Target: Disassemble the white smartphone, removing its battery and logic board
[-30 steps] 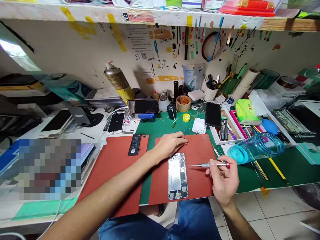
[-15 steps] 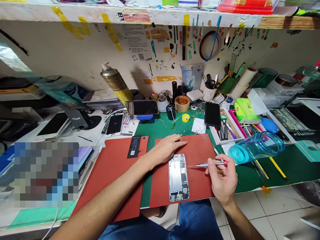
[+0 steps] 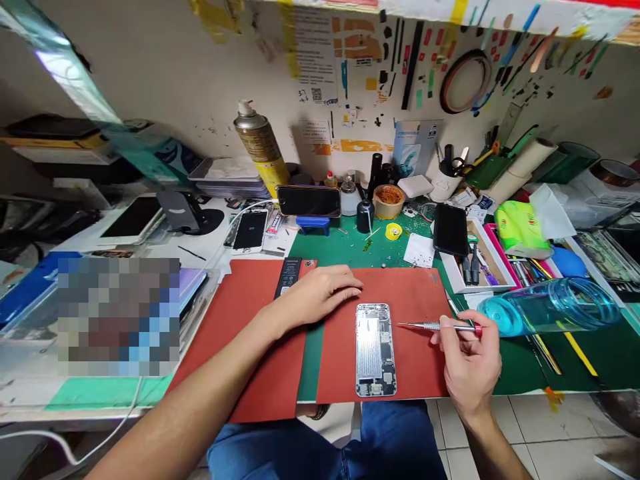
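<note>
An opened phone housing point(image 3: 375, 349) lies face up on the right red mat point(image 3: 410, 300), near the bench's front edge. My left hand point(image 3: 320, 295) rests palm down on the mat just up and left of the phone, fingers loosely curled, holding nothing. My right hand point(image 3: 467, 363) is to the right of the phone, pinching a thin metal screwdriver point(image 3: 440, 327) with a red cap; its tip points left toward the phone and stops short of it. A black phone battery point(image 3: 289, 276) lies on the left red mat point(image 3: 240, 320).
A blue transparent bottle point(image 3: 550, 308) lies on its side at the right. A white parts tray point(image 3: 480, 263) with tools, a black phone point(image 3: 450, 229), a spray can point(image 3: 260, 147), a propped phone point(image 3: 309, 201) and a tape roll point(image 3: 389, 200) crowd the back.
The camera view has tilted and shifted, so everything sits a little further right and lower. Both hands, the phone and the screwdriver keep nearly the same places relative to each other.
</note>
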`<action>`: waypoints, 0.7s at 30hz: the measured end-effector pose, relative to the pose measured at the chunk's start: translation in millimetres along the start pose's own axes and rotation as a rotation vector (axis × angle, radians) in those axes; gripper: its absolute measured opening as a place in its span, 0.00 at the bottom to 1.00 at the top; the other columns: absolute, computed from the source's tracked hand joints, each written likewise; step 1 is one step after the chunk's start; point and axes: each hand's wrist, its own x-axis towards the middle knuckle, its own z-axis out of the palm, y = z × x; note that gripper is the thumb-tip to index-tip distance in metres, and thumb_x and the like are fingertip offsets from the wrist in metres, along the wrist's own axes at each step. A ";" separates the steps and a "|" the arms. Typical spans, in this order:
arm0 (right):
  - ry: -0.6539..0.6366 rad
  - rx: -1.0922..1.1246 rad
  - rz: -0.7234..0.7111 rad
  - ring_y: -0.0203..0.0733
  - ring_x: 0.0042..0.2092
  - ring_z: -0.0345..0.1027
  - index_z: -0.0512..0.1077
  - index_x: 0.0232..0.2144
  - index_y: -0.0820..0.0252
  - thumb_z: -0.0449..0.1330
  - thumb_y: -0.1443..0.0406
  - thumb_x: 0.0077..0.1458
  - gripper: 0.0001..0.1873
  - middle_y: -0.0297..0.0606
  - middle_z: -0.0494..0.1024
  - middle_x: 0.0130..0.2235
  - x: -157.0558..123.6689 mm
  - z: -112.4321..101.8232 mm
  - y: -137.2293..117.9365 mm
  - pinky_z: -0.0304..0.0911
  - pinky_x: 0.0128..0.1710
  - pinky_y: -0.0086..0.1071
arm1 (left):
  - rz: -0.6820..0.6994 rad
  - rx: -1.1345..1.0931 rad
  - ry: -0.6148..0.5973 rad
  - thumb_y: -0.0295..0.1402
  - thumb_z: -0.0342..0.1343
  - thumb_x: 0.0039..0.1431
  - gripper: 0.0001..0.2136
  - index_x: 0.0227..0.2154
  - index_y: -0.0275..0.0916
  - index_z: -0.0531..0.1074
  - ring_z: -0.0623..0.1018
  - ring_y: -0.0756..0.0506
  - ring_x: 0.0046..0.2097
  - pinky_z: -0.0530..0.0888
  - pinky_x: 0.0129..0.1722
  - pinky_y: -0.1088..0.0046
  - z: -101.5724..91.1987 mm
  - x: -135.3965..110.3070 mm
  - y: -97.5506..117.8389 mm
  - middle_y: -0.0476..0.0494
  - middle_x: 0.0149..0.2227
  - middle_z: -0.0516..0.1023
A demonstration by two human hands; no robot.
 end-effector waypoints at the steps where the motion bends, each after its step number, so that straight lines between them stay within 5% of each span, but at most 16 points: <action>1: -0.003 -0.009 0.006 0.40 0.28 0.81 0.70 0.49 0.54 0.70 0.54 0.66 0.18 0.32 0.82 0.29 0.3 -0.1 1.1 0.77 0.30 0.28 | -0.013 -0.018 -0.009 0.39 0.53 0.79 0.14 0.53 0.40 0.82 0.83 0.42 0.50 0.76 0.51 0.66 0.5 -3.5 -0.8 0.41 0.49 0.84; 8: -0.065 -0.072 -0.081 0.42 0.32 0.84 0.70 0.52 0.55 0.70 0.56 0.67 0.19 0.35 0.85 0.33 1.5 2.9 -7.3 0.79 0.32 0.30 | -0.025 -0.025 -0.135 0.49 0.69 0.65 0.25 0.60 0.41 0.78 0.83 0.39 0.49 0.73 0.42 0.67 4.3 -10.6 1.6 0.42 0.52 0.83; 14: -0.021 -0.144 -0.196 0.42 0.32 0.83 0.74 0.45 0.56 0.75 0.59 0.60 0.17 0.37 0.85 0.37 11.2 10.7 -26.9 0.80 0.34 0.32 | -0.017 0.018 -0.142 0.50 0.68 0.66 0.23 0.56 0.42 0.80 0.82 0.39 0.50 0.70 0.41 0.67 9.1 -8.9 1.3 0.44 0.51 0.82; 18: 0.083 -0.080 -0.082 0.44 0.34 0.84 0.75 0.38 0.57 0.77 0.57 0.57 0.17 0.41 0.87 0.40 2.7 -1.6 -18.2 0.81 0.36 0.37 | -0.004 0.045 -0.124 0.48 0.71 0.64 0.21 0.55 0.43 0.80 0.83 0.40 0.48 0.69 0.39 0.68 11.9 -9.5 -0.2 0.45 0.50 0.82; 21: 0.061 -0.293 -0.121 0.48 0.42 0.83 0.78 0.37 0.57 0.75 0.56 0.61 0.14 0.43 0.87 0.44 -10.4 -18.4 -4.3 0.79 0.43 0.40 | 0.020 0.064 -0.120 0.48 0.71 0.63 0.20 0.52 0.43 0.81 0.83 0.40 0.47 0.70 0.39 0.67 12.8 -9.2 -0.4 0.46 0.48 0.82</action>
